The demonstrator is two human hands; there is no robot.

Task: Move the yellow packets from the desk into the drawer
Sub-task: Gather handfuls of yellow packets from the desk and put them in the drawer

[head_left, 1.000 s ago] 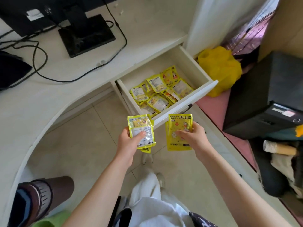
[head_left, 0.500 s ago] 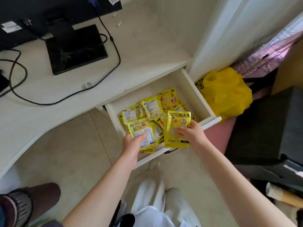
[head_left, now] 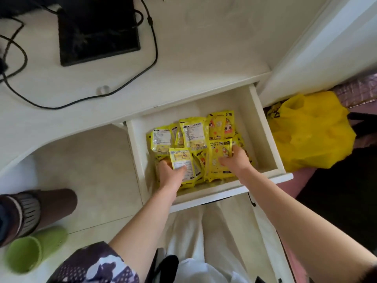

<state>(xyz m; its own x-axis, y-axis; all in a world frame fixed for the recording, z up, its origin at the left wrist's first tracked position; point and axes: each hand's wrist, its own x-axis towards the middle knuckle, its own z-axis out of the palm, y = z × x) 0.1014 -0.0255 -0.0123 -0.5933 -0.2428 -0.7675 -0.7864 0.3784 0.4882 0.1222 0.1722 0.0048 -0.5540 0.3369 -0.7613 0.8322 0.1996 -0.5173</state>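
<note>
White tabletop [head_left: 183, 58] up top, carrying a black monitor base [head_left: 98, 31] and a looping black cable [head_left: 130, 78]. Below its edge the white drawer [head_left: 263, 127] stands pulled out, and a heap of yellow packets [head_left: 193, 137] lies on its floor, overlapping one another.

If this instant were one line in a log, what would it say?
left hand: holds packet | right hand: holds packet | both over packets inside open drawer | release: not yet
</note>
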